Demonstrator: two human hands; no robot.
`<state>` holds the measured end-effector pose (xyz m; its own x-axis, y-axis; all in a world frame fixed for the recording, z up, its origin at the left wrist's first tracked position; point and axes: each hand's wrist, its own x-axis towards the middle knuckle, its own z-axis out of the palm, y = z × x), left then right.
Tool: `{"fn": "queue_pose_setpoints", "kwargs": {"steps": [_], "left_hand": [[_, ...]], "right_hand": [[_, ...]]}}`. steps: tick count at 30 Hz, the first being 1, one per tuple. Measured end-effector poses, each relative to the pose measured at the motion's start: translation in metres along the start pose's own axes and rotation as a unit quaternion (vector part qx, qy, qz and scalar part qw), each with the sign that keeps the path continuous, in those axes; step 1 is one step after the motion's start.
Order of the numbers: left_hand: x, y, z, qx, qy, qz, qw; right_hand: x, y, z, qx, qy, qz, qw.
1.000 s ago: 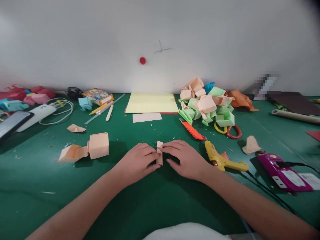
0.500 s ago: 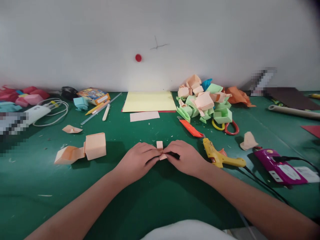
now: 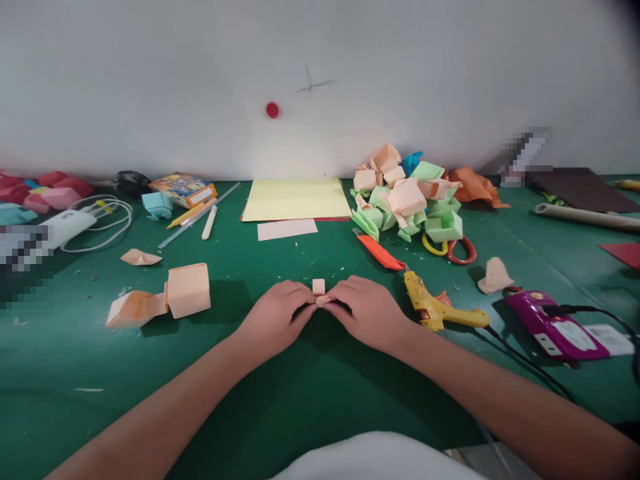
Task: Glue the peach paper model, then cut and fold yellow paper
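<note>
A small strip of peach paper (image 3: pixel 319 287) is pinched between my two hands, low over the green table. My left hand (image 3: pixel 277 313) grips its left side with thumb and fingers closed. From the other side my right hand (image 3: pixel 367 310) holds it the same way, its fingertips nearly meeting the left ones. One flat end stands up behind the fingertips, and a short folded part shows between them; the rest is hidden. To the left lies a folded peach paper piece with a box-like end (image 3: pixel 189 291), clear of both hands.
Right of my right hand lies a yellow glue gun (image 3: pixel 440 308), its cord running past a purple power strip (image 3: pixel 555 325). Behind are an orange cutter (image 3: pixel 380 252), scissors (image 3: pixel 463 251) and a heap of folded papers (image 3: pixel 407 197). Yellow sheets (image 3: pixel 297 200) lie by the wall.
The near end of the peach strip, which pointed down toward me, is now folded up shorter between my fingertips. Both hands stay in place; the view has tilted slightly.
</note>
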<state>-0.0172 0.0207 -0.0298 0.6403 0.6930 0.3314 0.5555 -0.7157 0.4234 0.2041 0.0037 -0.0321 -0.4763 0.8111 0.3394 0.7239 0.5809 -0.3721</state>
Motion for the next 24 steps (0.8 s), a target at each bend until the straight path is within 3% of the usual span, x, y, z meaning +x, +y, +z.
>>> {"fn": "queue_pose_setpoints", "kwargs": {"steps": [8,16,24], "left_hand": [[0.005,0.005,0.002,0.038,0.002,-0.018,0.999],[0.005,0.007,0.002,-0.014,0.01,-0.045,0.999],[0.011,0.007,0.001,-0.002,0.0,-0.105,0.994]], "right_hand": [[0.009,-0.002,-0.002,0.027,-0.056,0.05,0.997],[0.015,-0.003,-0.01,0.094,-0.093,0.075,0.988],[0.011,0.008,-0.001,0.069,-0.03,-0.031,0.997]]}}
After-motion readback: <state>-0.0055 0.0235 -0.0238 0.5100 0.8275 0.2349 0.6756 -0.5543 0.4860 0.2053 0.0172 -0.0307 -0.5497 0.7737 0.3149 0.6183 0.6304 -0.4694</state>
